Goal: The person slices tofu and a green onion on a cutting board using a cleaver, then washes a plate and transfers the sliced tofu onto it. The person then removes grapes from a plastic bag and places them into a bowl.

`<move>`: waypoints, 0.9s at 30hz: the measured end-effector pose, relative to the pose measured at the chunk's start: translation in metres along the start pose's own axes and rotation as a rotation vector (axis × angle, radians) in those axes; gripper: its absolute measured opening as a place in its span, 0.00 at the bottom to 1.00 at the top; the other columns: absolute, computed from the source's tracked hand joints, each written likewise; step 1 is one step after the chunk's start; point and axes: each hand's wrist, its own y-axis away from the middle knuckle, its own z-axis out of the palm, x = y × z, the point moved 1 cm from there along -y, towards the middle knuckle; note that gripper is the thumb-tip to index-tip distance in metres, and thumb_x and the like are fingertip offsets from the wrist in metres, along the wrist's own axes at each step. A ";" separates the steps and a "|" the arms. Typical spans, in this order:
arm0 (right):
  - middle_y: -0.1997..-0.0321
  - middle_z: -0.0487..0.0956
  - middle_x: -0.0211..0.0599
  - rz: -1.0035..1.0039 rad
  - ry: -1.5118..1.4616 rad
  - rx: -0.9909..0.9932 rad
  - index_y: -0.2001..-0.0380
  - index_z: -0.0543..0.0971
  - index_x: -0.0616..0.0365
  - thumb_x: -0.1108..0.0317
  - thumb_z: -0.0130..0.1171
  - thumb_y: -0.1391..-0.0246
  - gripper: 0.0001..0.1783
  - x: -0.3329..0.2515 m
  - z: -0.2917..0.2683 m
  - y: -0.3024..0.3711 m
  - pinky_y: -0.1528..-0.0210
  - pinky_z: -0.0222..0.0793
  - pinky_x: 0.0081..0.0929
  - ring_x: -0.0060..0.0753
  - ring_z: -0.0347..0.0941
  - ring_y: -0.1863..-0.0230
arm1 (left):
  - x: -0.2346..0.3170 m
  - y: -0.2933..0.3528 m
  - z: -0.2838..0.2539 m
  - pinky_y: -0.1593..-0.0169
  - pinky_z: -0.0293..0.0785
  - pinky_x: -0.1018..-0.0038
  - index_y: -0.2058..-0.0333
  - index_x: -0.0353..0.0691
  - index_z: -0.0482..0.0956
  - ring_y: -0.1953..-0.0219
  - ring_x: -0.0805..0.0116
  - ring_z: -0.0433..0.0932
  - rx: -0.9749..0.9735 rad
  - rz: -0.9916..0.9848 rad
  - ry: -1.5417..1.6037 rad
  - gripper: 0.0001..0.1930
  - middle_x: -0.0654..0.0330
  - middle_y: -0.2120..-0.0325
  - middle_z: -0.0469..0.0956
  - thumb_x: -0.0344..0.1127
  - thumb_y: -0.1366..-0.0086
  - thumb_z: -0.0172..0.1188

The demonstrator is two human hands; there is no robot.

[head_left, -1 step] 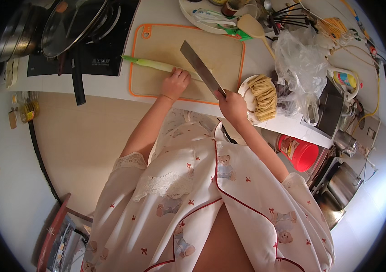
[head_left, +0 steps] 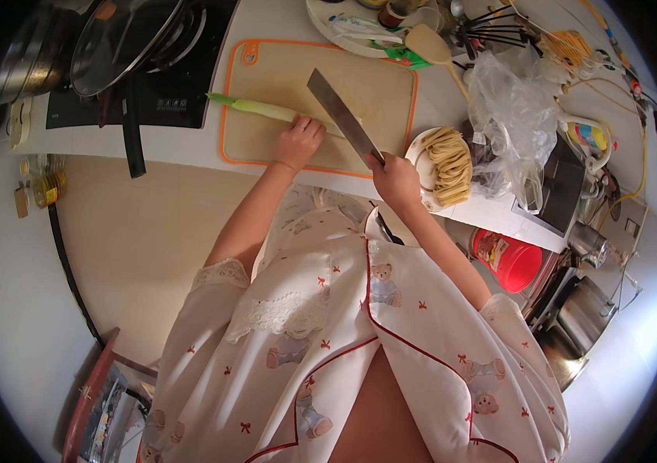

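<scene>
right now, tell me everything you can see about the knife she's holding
The knife is a broad cleaver-style blade, grey metal with a dull sheen, long and rectangular. The right hand grips its handle, which the fingers hide. The blade slants up and to the left from the hand, over the tan cutting board with its orange rim. Its lower part sits beside the left hand, which presses down a pale green leek lying across the board. Whether the edge touches the leek cannot be told.

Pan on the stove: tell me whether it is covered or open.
Covered. A glass lid sits on the pan on the stove, its rim following the pan's edge.
</scene>
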 end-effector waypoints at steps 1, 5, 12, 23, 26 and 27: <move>0.77 0.80 0.52 0.015 0.013 -0.011 0.71 0.83 0.57 0.47 0.53 0.37 0.24 0.000 0.000 0.001 0.68 0.74 0.49 0.58 0.78 0.73 | 0.000 0.000 -0.001 0.53 0.80 0.71 0.71 0.45 0.76 0.60 0.66 0.73 0.008 -0.003 0.005 0.05 0.64 0.69 0.72 0.30 0.48 0.59; 0.77 0.80 0.51 0.019 0.074 -0.021 0.71 0.84 0.57 0.49 0.53 0.37 0.23 0.002 -0.007 0.016 0.68 0.75 0.48 0.57 0.78 0.73 | -0.001 0.000 -0.001 0.53 0.79 0.71 0.71 0.45 0.76 0.60 0.66 0.73 -0.011 -0.009 0.012 0.04 0.65 0.70 0.72 0.30 0.48 0.59; 0.78 0.80 0.49 -0.058 0.114 0.013 0.71 0.82 0.56 0.55 0.54 0.37 0.18 0.005 -0.002 0.028 0.69 0.74 0.49 0.55 0.79 0.74 | 0.002 0.005 0.001 0.50 0.79 0.69 0.70 0.45 0.78 0.59 0.65 0.74 -0.018 -0.040 0.010 0.05 0.65 0.68 0.74 0.31 0.47 0.58; 0.78 0.80 0.49 -0.088 0.052 0.108 0.72 0.82 0.58 0.53 0.56 0.39 0.19 -0.001 0.019 -0.019 0.72 0.75 0.48 0.57 0.78 0.75 | 0.002 0.004 -0.004 0.62 0.80 0.75 0.66 0.47 0.79 0.60 0.70 0.76 -0.013 -0.024 -0.014 0.09 0.69 0.67 0.75 0.33 0.49 0.59; 0.78 0.79 0.52 -0.010 -0.032 0.057 0.72 0.83 0.59 0.50 0.55 0.38 0.22 0.003 0.008 -0.017 0.70 0.73 0.49 0.59 0.77 0.74 | 0.000 0.006 0.002 0.59 0.80 0.74 0.67 0.46 0.79 0.59 0.69 0.76 -0.029 -0.015 -0.030 0.08 0.68 0.67 0.74 0.32 0.48 0.59; 0.78 0.79 0.52 0.002 -0.061 0.045 0.71 0.83 0.59 0.50 0.54 0.38 0.22 0.002 0.003 -0.013 0.69 0.73 0.49 0.59 0.77 0.73 | 0.001 0.006 0.003 0.56 0.80 0.73 0.69 0.46 0.78 0.59 0.68 0.75 -0.003 -0.020 -0.017 0.06 0.66 0.68 0.74 0.31 0.48 0.59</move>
